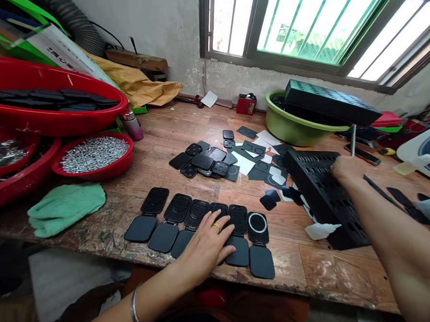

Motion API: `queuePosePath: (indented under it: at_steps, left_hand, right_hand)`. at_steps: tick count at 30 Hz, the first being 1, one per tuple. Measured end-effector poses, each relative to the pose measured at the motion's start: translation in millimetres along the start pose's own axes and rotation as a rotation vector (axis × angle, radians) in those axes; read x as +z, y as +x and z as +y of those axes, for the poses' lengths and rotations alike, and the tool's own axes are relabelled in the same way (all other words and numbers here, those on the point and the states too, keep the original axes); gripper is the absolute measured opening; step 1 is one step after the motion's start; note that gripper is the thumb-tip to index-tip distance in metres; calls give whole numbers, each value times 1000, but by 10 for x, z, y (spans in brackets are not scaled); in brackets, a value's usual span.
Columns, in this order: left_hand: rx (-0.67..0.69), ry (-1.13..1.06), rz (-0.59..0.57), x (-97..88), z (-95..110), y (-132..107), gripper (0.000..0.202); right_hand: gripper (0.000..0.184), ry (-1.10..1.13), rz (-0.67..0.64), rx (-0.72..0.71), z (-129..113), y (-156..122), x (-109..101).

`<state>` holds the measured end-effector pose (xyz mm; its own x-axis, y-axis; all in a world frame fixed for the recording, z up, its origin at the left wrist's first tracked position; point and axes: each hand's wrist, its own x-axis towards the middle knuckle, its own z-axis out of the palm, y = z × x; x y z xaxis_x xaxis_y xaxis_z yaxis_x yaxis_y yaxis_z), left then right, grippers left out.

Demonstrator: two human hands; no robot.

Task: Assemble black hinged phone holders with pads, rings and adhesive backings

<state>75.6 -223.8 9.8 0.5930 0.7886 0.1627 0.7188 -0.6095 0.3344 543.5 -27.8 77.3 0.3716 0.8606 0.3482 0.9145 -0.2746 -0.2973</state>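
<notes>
Hinged black cases (198, 214): 6 in near row, middle ones partly hidden under left hand (206, 242), spread loose. Right hand (344, 170) curled at black rack (309, 187), fingertips hidden; cannot tell grasp.

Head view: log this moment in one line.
left hand: over black cases | right hand: at black rack, fingers hidden | white ring: on rightmost case | metal bits: in red bowl

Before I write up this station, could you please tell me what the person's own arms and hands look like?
The left hand wears a gold-coloured ring on one finger, and a shiny silver-coloured bangle circles the left arm. The right hand shows no jewellery. Neither hand is gloved, and no sleeve shows on either arm.
</notes>
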Motion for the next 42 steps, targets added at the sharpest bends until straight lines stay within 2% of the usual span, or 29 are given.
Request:
queuePosePath:
  at_steps: [3,5,7,9,11,13,16,19,23,28,33,37,42]
  left_hand:
    - [5,14,-18,17,-5,4,48]
    - [1,17,-30,20,-14,3,48]
    - [-7,14,-38,17,-23,-2,48]
    - [-10,9,-40,12,-27,-11,48]
    - [-9,11,-30,7,-24,-24,47]
    - [-4,18,-21,-1,-16,-36,46]
    - [0,29,-24,-13,-5,-41,46]
    - [2,30,-31,-19,-3,-32,47]
    - [15,33,-8,-15,-11,-21,46]
    - [27,26,5,-4,-22,-13,44]
    - [6,27,20,17,-3,56,58]
    - [-18,78,-8,-14,49,143,49]
    - [1,159,-36,-41,75,218,44]
  right_hand:
    - [33,-60,111,-8,-276,-99,-320]
    - [19,-25,137,-142,-574,-328,-525]
    - [8,122,14,-303,-927,-740,-601]
    - [7,254,-101,-447,-1253,-1293,-498]
    - [9,325,-188,-632,-1479,-1870,-260]
    - [12,316,-164,-834,-1588,-2343,12]
    - [17,240,-53,-958,-1608,-2720,296]
    - [21,216,-45,-994,-1584,-2788,382]
    - [24,177,-112,-1027,-1589,-2769,376]
    - [19,138,-206,-1029,-1634,-2792,357]
    - [21,151,-247,-937,-1653,-2751,286]
    - [26,171,-286,-815,-1658,-2687,304]
    - [21,131,-361,-821,-1752,-2689,299]
